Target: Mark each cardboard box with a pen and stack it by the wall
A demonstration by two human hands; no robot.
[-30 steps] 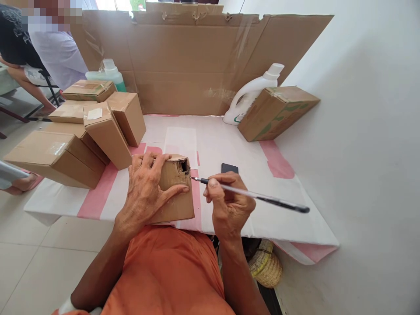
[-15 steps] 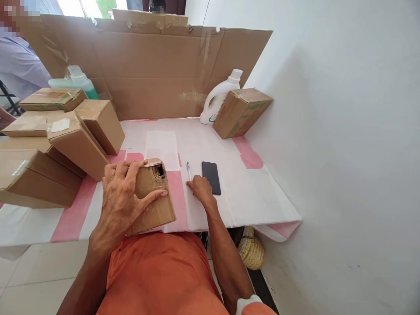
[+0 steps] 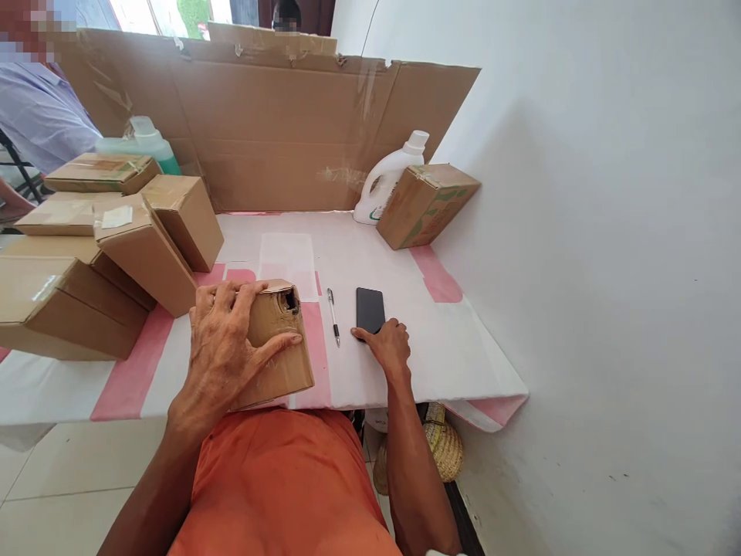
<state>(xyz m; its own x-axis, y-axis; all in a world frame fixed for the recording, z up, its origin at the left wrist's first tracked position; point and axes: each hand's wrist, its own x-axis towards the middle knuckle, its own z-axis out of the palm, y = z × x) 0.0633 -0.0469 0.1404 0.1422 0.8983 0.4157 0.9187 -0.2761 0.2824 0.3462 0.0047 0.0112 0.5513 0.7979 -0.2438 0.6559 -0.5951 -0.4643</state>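
Note:
My left hand (image 3: 223, 347) lies over a small cardboard box (image 3: 282, 367) at the table's front edge, fingers along its far side and thumb across the top. The box has a torn hole in its far right corner. With the thumb at its left edge and the fingers on the right, my right hand (image 3: 390, 347) grips the near end of a black smartphone (image 3: 370, 307), which lies flat on the table. A clear pen with a black grip (image 3: 333, 318) rests between the box and the phone, touched by neither hand.
Several cardboard boxes (image 3: 104, 309) crowd the table's left side, near a bottle of green liquid (image 3: 167, 160). A white jug (image 3: 370, 202) and a tilted box (image 3: 428, 205) stand at the back right. A cardboard panel (image 3: 272, 139) closes off the back; a wall (image 3: 590, 270) bounds the right.
My right hand has let go of the pen and moved right onto the phone's near end. The pen stays on the table. My left hand remains on the box.

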